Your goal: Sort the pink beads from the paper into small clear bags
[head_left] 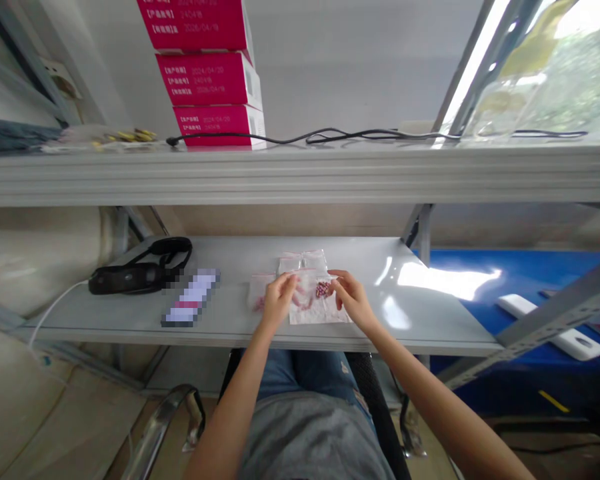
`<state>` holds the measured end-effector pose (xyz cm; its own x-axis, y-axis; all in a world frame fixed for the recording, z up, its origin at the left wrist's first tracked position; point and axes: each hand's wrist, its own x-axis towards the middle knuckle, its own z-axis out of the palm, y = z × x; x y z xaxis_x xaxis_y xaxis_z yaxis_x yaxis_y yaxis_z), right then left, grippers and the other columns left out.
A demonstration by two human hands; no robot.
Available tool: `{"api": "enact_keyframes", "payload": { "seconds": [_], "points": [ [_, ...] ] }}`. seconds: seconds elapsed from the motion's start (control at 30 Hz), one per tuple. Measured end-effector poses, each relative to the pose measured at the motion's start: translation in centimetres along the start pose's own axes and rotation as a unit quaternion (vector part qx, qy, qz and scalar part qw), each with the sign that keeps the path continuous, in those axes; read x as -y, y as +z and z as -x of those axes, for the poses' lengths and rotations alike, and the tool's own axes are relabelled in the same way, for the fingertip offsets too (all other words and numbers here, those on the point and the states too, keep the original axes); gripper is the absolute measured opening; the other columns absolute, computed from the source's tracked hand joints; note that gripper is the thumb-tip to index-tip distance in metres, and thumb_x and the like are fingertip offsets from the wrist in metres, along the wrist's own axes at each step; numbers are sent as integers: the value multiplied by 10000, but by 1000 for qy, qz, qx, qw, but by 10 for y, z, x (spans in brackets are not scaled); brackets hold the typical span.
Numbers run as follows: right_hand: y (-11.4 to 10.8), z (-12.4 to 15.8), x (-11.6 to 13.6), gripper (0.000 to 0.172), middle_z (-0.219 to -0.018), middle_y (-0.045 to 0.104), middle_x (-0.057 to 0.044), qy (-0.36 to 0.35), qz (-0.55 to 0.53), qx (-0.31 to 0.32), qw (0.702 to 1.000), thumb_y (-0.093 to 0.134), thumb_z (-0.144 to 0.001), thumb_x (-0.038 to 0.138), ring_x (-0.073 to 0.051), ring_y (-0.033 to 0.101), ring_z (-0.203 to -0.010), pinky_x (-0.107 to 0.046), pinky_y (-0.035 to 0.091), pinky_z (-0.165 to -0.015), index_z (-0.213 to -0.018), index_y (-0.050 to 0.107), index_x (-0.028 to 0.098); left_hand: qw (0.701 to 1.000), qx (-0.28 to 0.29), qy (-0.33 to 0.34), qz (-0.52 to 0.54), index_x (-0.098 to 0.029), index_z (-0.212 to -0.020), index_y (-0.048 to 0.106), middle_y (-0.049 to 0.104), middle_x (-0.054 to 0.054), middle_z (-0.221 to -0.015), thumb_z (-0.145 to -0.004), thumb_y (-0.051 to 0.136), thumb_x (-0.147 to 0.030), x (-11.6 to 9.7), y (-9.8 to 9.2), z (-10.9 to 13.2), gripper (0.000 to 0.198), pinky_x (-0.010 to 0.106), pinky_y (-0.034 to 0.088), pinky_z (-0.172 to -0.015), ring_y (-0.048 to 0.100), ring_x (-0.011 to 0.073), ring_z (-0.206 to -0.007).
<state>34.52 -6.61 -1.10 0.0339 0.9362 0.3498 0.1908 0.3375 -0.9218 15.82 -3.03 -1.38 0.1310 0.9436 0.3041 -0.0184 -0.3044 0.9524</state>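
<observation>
Low over the shelf, the fingers of my left hand (279,301) are pinched together at the edge of a small clear plastic bag (304,293). Facing it, my right hand (351,297) has curled fingers closed at the side of a small bag of red and white beads (323,289). Beneath both hands lies a white crumpled sheet (317,315). More clear zip bags (303,260) lie just behind. Left of my left hand rests another small bag with reddish contents (257,295), partly covered by the hand.
On the grey shelf (240,327), a black strapped headset (140,273) with a white cable and a blurred-out phone (191,298) stand left. An upper shelf (300,177) crosses in front, carrying pink boxes (210,80) and a black cable (350,135). Right: white device (550,327), blue surface.
</observation>
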Motion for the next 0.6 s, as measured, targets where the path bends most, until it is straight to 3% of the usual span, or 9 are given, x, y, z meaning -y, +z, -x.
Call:
{"api": "enact_keyframes", "payload": {
  "seconds": [0.17, 0.3, 0.4, 0.47, 0.53, 0.6],
  "points": [
    [-6, -6, -12, 325, -607, 528, 35, 9, 17, -46, 999, 460, -847, 430, -69, 427, -407, -199, 369, -392, -1024, 546, 171, 994, -99, -50, -7, -156, -800, 584, 605, -7, -576, -719, 567, -547, -11, -59, -21, 400, 180, 317, -349, 452, 68, -356],
    [-9, -8, -16, 317, -617, 530, 29, 16, 26, -52, 998, 460, -845, 424, -72, 427, -418, -200, 369, -397, -1015, 544, 171, 987, -69, -124, -73, -140, -755, 592, 610, 9, -546, -676, 592, -560, 4, -89, -36, 428, 187, 310, -368, 459, 84, -366],
    [-10, -8, -19, 321, -622, 534, 27, 19, 25, -49, 998, 455, -843, 432, -72, 421, -410, -204, 365, -394, -1007, 538, 168, 973, -49, -116, -191, -155, -776, 597, 617, 16, -566, -728, 545, -539, 15, -98, -41, 389, 216, 343, -413, 494, 116, -401],
    [-11, -8, -22, 322, -631, 536, 26, 18, 25, -55, 998, 458, -838, 440, -72, 422, -411, -206, 366, -396, -1000, 538, 173, 940, -61, -81, -327, -173, -810, 604, 634, 28, -621, -765, 526, -496, 16, -101, -41, 336, 238, 389, -496, 563, 154, -516],
    [-12, -9, -24, 318, -637, 534, 27, 18, 24, -67, 997, 462, -833, 442, -72, 427, -416, -205, 367, -400, -994, 539, 179, 886, -98, -30, -451, -183, -898, 599, 659, 53, -759, -779, 536, -446, 13, -102, -41, 296, 277, 432, -628, 608, 198, -705],
    [-13, -10, -26, 309, -632, 528, 30, 23, 20, -81, 996, 464, -829, 440, -72, 429, -416, -203, 361, -397, -986, 541, 185, 845, -128, 29, -519, -182, -1002, 569, 649, 79, -924, -782, 553, -395, 9, -98, -42, 307, 320, 436, -747, 596, 227, -859]
  ]
}}
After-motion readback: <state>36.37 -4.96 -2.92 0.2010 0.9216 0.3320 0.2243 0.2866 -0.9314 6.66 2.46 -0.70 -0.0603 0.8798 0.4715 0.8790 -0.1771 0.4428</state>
